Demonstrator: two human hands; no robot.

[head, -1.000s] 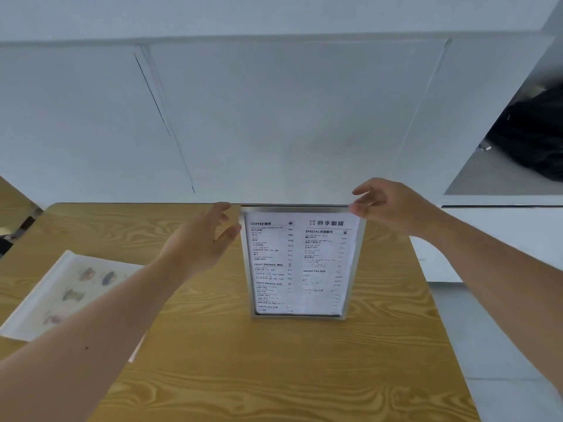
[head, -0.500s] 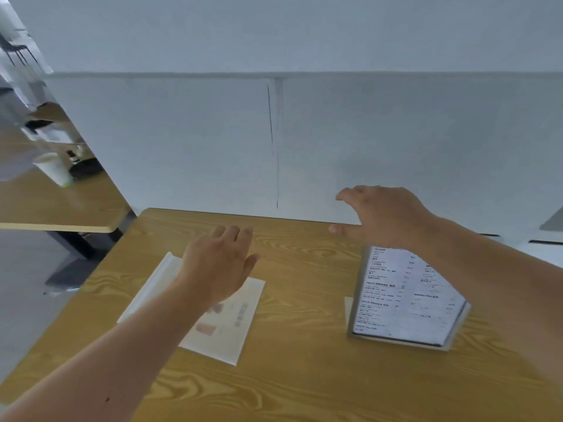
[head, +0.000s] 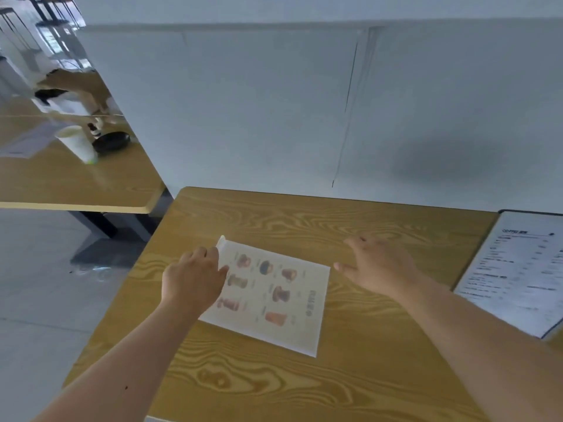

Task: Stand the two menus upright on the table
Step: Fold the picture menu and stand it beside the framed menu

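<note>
Drinks menu [head: 271, 295] lies flat mid-counter [head: 304, 220]; text menu [head: 518, 272] stands to its right. Left hand [head: 192, 278] rests fingers on the drinks menu's left edge, grip loose, holding nothing. Right hand [head: 377, 269] hovers spread, empty, beside its right edge, likely to lift from both sides.

You are in a café: drinks menus [head: 268, 295] on wood-grain surface [head: 304, 214], a paper cup [head: 77, 144] at the neighbouring table.
</note>
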